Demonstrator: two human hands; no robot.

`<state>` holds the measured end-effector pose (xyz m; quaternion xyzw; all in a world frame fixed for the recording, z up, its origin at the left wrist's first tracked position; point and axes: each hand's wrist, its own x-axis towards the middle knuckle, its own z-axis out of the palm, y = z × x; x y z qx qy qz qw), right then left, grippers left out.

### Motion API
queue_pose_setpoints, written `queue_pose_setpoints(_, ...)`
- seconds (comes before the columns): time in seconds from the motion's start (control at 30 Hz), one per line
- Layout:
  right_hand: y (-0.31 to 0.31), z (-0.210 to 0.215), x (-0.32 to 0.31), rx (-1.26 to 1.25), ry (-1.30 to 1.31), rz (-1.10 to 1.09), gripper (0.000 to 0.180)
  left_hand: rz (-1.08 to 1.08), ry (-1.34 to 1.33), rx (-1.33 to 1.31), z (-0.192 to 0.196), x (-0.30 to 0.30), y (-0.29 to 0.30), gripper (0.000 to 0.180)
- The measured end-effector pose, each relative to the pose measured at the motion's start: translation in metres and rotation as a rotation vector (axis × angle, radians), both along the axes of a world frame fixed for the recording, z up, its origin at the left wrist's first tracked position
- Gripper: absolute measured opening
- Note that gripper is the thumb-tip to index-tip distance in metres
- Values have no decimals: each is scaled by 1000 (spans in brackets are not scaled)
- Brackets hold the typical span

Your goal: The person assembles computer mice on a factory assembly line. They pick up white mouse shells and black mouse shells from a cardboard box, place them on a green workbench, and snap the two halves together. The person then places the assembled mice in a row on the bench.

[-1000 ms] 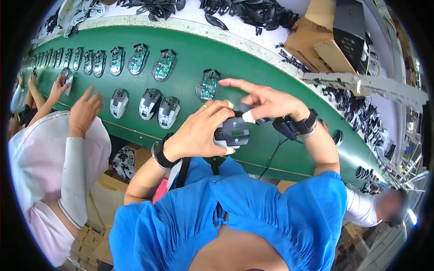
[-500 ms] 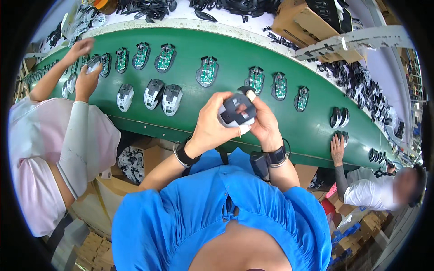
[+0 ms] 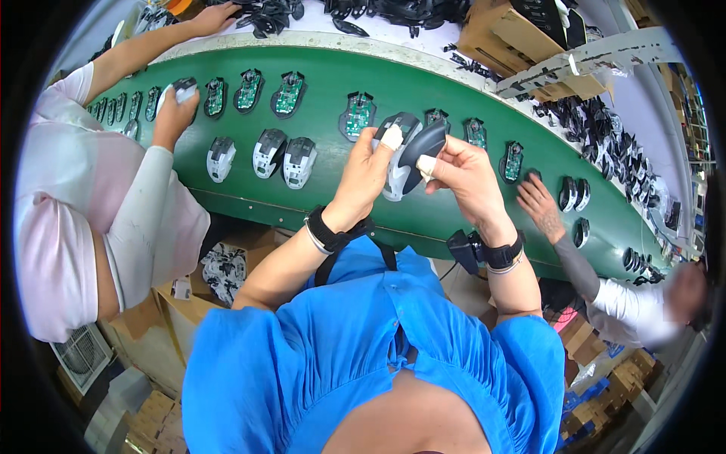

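Note:
My left hand [image 3: 360, 178] is closed on a grey-and-white computer mouse [image 3: 395, 180], held above the near side of the green belt. White finger covers sit on my thumbs. In my right hand [image 3: 470, 175] a smooth black curved mouse cover [image 3: 431, 144] is pinched between thumb and fingers. The cover lies over the mouse's right side in this view; whether the two touch I cannot tell. Just beyond my hands stands an open mouse base with a green circuit board [image 3: 357, 113]. To their left, white-and-grey mice [image 3: 300, 162] rest in a row.
The green belt [image 3: 333, 204] runs across in front of me, with more open mouse bases [image 3: 288, 94] along it. Co-workers' hands [image 3: 175, 113] [image 3: 538, 203] are at both sides. Black parts [image 3: 386, 13] and a cardboard box [image 3: 495, 38] lie on the far ledge.
The mouse has been turned, and the black cover now shows in my right hand. At left, a co-worker's arm has stretched to the far ledge; at right, another's hand has moved farther along the belt.

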<state>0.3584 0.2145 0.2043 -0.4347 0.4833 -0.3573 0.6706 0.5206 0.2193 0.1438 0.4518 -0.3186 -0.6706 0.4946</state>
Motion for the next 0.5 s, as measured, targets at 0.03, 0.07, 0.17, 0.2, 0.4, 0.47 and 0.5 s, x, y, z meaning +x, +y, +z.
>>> queue_pose_setpoints(0.03,-3,-3,-1,-20,49,31,10,6,-17,-8,-1,-1,-1,36)
queue_pose_setpoints(0.07,-6,-8,-5,-39,99,62,10,35,-43,-56,-2,-2,-3,34)
queue_pose_setpoints(0.17,-13,1,-2,45,207,127,13,44,-49,-39,0,3,-8,31)
queue_pose_setpoints(0.2,-16,7,-1,95,237,143,14,11,-103,-43,0,5,-9,31)
queue_pose_setpoints(0.4,-35,-10,-6,-180,516,286,14,-51,-108,-45,6,14,-24,29)
queue_pose_setpoints(0.47,-27,-13,3,79,34,86,14,-75,26,18,19,15,-29,30)
queue_pose_setpoints(0.5,-25,-12,8,203,-211,-10,14,-81,90,48,24,16,-31,32)
